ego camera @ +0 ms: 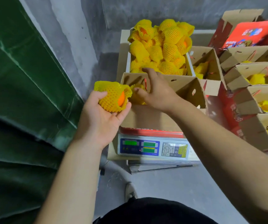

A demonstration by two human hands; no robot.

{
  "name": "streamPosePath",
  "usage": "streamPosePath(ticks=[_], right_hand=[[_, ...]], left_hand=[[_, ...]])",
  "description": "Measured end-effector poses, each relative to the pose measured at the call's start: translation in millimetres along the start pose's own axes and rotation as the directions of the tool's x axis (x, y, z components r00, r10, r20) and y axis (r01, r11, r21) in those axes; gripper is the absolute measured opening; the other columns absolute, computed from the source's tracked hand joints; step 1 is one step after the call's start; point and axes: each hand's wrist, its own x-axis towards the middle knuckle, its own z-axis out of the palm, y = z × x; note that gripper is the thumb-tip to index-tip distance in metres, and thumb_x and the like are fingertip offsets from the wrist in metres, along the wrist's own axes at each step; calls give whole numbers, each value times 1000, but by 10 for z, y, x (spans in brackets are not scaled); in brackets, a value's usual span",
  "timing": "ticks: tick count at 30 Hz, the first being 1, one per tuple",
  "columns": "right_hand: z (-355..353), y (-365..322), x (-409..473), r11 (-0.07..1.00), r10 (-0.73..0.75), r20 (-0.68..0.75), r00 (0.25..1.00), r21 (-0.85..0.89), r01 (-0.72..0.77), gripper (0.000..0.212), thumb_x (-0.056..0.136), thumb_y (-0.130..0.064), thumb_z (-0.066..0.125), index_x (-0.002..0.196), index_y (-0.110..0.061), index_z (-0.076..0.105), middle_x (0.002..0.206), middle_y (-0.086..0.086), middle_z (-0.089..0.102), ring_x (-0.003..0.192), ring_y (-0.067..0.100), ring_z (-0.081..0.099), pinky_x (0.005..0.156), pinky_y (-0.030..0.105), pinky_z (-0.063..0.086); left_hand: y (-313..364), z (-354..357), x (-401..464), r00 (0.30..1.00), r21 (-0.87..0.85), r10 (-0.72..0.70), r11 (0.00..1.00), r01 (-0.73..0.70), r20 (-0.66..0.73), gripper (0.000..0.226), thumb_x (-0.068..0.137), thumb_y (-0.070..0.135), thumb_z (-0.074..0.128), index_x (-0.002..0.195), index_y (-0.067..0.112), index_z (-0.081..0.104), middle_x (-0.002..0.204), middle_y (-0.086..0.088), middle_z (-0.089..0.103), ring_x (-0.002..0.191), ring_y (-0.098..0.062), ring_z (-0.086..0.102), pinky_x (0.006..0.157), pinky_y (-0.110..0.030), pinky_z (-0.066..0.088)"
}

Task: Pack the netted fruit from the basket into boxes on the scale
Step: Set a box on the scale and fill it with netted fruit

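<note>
Bare concrete floor and wall, green tarp on the left. Left hand cups 1 netted fruit palm-up, fingers curled round it, just left of the open box on the scale. Fruit's open net end faces right, twd the box. Right hand is nearer the box, fingers spread, reaching in over another netted fruit; grip on it can't be told. Box floor mostly hidden by the arm. Basket of fruit sits just behind.

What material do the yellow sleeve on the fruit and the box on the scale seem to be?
Yellow sleeve: likely soft foam netting, matte, with an open mesh pattern that bulges around the orange fruit. Box on the scale: brown corrugated cardboard by its look, dull, with folded flaps and punched holes.
</note>
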Motion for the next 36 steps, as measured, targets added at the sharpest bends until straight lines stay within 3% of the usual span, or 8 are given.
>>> streamPosePath(ticks=[4, 8, 13, 16, 21, 27, 31, 36], right_hand=[[-66, -199, -508, 884, -219, 104, 970, 443, 152, 80, 93, -20, 73, 160, -26, 29, 152, 8, 43, 137, 20, 50, 114, 45, 44], [-60, -303, -929, 852, -433, 156, 888, 393, 346, 96, 85, -15, 85, 159, -10, 25, 147, 9, 46, 129, 15, 54, 112, 34, 45], [-88, -359, -1150, 835, -485, 32, 874, 314, 452, 80, 86, -15, 85, 150, -6, 39, 141, 11, 51, 127, 16, 54, 107, 28, 45], [-97, -353, -1251, 807, -450, -28, 893, 416, 420, 72, 89, -13, 81, 149, -7, 42, 133, 9, 56, 116, 10, 58, 97, 21, 49], [-129, -344, -1408, 754, -385, -6, 923, 574, 319, 73, 90, -2, 77, 151, -4, 38, 139, 19, 54, 127, 36, 58, 108, 53, 49], [-184, -339, -1473, 789, -367, -30, 930, 520, 328, 75, 91, -16, 78, 154, -3, 39, 146, 10, 54, 136, 18, 53, 116, 39, 44], [-115, -264, -1532, 781, -328, -39, 944, 550, 294, 67, 94, -11, 73, 152, -2, 41, 137, 8, 58, 124, 9, 58, 107, 24, 48], [-99, -10, -1478, 801, -234, -135, 963, 534, 270, 63, 94, -13, 75, 150, -6, 46, 140, 10, 58, 128, 22, 59, 108, 35, 51]], left_hand=[[-122, -64, -199, 994, 170, 110, 980, -105, -20, 48, 100, 31, 68, 143, 14, 58, 130, -13, 73, 113, -26, 74, 83, -38, 62], [-270, -98, -514, 978, 366, 172, 908, -202, 115, 63, 89, 49, 77, 140, 16, 60, 129, -13, 73, 117, -29, 72, 97, -43, 56], [-408, -136, -827, 958, 261, 163, 939, -224, 236, 56, 106, 34, 60, 151, 5, 45, 140, -23, 64, 128, -37, 66, 105, -51, 54], [-386, -146, -1027, 956, 179, 149, 964, -198, 253, 48, 109, 33, 50, 149, 7, 48, 141, -21, 64, 129, -34, 65, 103, -48, 55], [-410, -154, -1157, 917, 260, 294, 895, -362, 269, 42, 110, 14, 49, 151, 6, 44, 143, -21, 62, 124, -35, 68, 102, -51, 56], [-498, -153, -1200, 952, 315, 257, 901, -297, 165, 58, 101, 27, 64, 152, 8, 45, 144, -16, 63, 124, -33, 68, 111, -53, 51], [-555, -159, -1181, 962, 371, 227, 889, -269, 154, 58, 99, 32, 67, 150, 9, 50, 141, -14, 66, 123, -32, 69, 109, -49, 53], [-646, -230, -1080, 978, 394, 198, 896, -205, 61, 46, 99, 33, 71, 141, 20, 60, 132, -5, 72, 108, -32, 76, 99, -44, 60]])
